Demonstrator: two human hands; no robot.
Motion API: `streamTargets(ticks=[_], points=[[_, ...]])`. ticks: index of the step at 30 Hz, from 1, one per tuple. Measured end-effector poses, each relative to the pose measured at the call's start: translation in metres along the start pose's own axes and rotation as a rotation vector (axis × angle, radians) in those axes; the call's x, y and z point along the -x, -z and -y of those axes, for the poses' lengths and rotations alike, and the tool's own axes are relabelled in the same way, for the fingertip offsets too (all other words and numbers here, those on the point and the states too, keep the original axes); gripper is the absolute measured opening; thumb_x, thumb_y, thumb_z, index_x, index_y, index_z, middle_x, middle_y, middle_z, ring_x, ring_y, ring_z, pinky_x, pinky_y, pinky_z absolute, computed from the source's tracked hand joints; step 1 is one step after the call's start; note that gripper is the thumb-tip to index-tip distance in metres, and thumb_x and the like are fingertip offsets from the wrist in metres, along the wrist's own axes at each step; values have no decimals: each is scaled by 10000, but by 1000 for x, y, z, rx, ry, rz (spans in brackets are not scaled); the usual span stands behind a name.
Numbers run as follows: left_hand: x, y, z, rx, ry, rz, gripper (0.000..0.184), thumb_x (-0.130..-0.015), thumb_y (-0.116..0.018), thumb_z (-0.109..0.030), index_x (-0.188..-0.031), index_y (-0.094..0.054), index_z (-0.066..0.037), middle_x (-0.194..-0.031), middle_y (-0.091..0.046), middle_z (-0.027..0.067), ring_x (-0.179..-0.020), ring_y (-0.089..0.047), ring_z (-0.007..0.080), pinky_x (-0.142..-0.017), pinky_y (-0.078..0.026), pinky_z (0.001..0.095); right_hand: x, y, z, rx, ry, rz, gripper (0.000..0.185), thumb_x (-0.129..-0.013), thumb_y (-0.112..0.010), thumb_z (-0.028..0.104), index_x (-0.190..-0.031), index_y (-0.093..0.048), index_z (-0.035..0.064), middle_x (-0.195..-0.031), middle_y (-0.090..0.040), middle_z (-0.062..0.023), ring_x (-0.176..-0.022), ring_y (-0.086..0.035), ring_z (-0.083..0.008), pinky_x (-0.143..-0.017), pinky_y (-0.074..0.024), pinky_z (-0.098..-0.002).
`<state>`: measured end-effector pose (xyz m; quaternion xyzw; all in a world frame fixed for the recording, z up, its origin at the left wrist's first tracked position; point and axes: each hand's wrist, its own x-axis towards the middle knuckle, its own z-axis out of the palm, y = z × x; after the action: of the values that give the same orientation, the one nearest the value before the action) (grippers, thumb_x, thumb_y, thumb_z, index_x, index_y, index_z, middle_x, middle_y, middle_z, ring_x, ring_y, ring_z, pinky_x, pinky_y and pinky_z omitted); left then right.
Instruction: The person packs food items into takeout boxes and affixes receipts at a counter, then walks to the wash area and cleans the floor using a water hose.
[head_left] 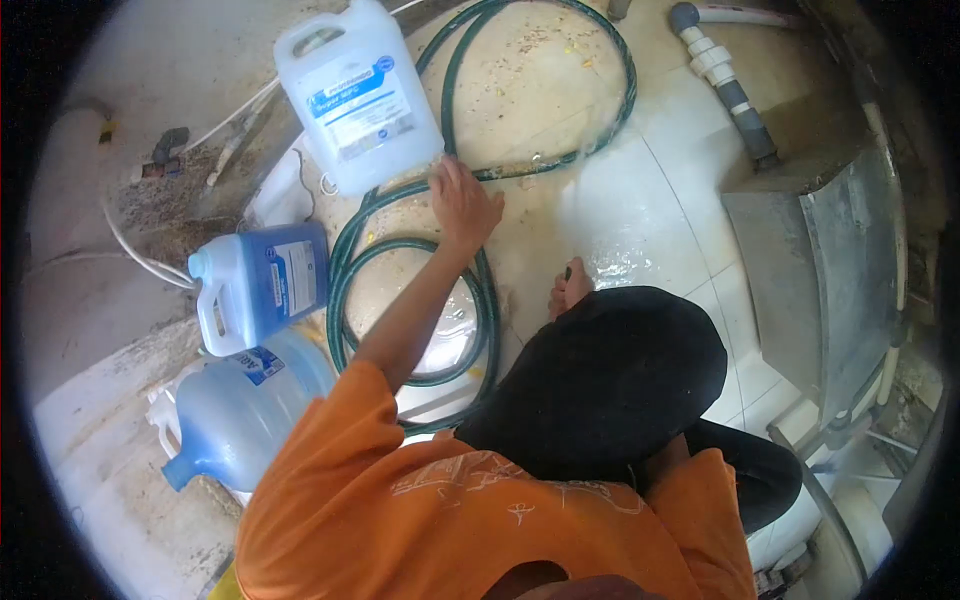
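My left hand (465,205) reaches forward over the green hose (485,285), its fingers apart at the lower corner of a white jug (360,105) with a blue label. Beyond my dark-clad knee, my right hand (570,288) is partly visible, closed around a small dark item I cannot make out. The knee hides the right forearm. Water shines on the white floor tiles (640,225) beside that hand. The hose lies in loops on the floor.
At the left are a jug of blue liquid (285,280) and a large blue water bottle (245,410) on its side. A grey metal box (775,280) and a pipe (735,95) are at the right. Debris (545,45) dots the far floor.
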<state>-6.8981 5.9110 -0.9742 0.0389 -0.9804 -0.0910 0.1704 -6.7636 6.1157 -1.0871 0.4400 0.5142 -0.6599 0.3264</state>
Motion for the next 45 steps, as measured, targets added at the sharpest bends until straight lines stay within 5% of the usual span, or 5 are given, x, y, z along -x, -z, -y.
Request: streamTargets(ticks=[5, 27, 36, 40, 45], points=[[-23, -14, 29, -362, 115, 517, 562, -751, -699, -389, -1113, -612, 31, -984, -688, 187, -948, -670, 331, -960, -387, 518, 51, -18, 28, -93, -32, 102, 476, -895, -389, 508, -561, -257, 196, -475, -194, 36, -358, -180, -141, -371, -144, -345], [-85, 42, 143, 102, 75, 462, 360, -734, -713, -297, -917, -659, 9, -807, -667, 251, -834, -661, 423, -715, -513, 481, -1, -55, -44, 461, 305, 314, 492, -916, -388, 538, -593, -311, 175, -503, -281, 24, -373, -264, -131, -371, -213, -339], [-40, -6, 139, 115, -54, 445, 711, -628, -839, -502, -1121, -613, -43, -1058, -640, 278, -1163, -517, 409, -1002, -419, 451, -4, -41, -42, 431, 222, 305, 499, -898, -372, 551, -567, -277, 190, -486, -217, 34, -356, -219, -142, -367, -180, -351], [-49, -10, 164, 526, 114, 858, 709, -633, -895, -291, -1231, -585, -69, -1116, -636, 200, -1033, -611, 301, -898, -487, 375, 51, -42, 4, -1, -353, 359, 489, -877, -375, 568, -583, -268, 191, -489, -203, 34, -361, -201, -138, -367, -175, -339], [-69, -3, 173, 775, 55, 990, 403, -788, -752, -128, -1151, -594, -50, -958, -652, 89, -881, -616, 174, -817, -495, 290, -2, -47, -44, 220, 15, 308, 500, -890, -369, 574, -584, -283, 188, -480, -203, 34, -356, -204, -141, -356, -178, -341]])
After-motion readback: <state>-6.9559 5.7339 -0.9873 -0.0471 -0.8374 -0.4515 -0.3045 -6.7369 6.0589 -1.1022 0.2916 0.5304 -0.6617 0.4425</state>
